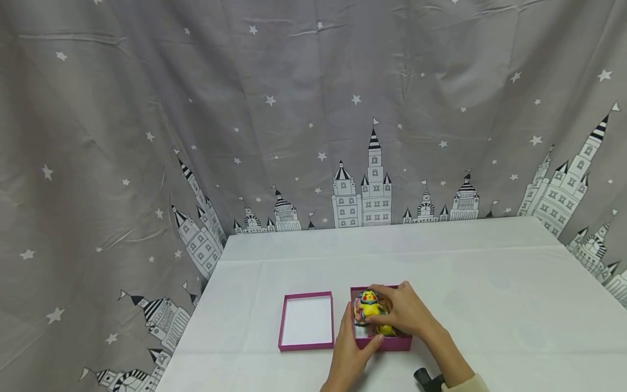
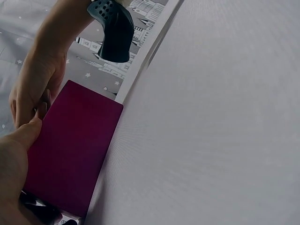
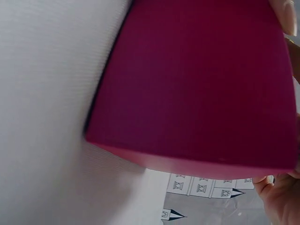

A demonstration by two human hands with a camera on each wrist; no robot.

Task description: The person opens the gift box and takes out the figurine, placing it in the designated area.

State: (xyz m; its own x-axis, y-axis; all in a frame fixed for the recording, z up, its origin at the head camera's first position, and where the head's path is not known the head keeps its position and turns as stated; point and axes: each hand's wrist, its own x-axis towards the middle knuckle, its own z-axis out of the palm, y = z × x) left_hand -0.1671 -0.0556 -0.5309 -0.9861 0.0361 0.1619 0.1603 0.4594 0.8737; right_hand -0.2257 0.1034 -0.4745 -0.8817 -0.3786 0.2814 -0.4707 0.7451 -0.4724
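An open magenta box (image 1: 392,344) sits on the white table. Over its left half, my right hand (image 1: 409,310) pinches a yellow toy figurine (image 1: 370,308) with red cheeks and blue parts between thumb and fingers. More yellow and coloured items lie in the box, partly hidden by that hand. My left hand (image 1: 349,351) holds the box's near left corner, fingers along the left side and thumb on the front rim. In the left wrist view the box wall (image 2: 77,145) hides the contents. The box wall (image 3: 192,89) also fills most of the right wrist view.
Left of the box lies a shallow square lid or tray (image 1: 307,346) with a magenta rim and white inside. A grey curtain (image 1: 294,109) with stars and castles hangs behind the white table (image 1: 465,283). A dark wrist device (image 1: 427,379) is on the right forearm.
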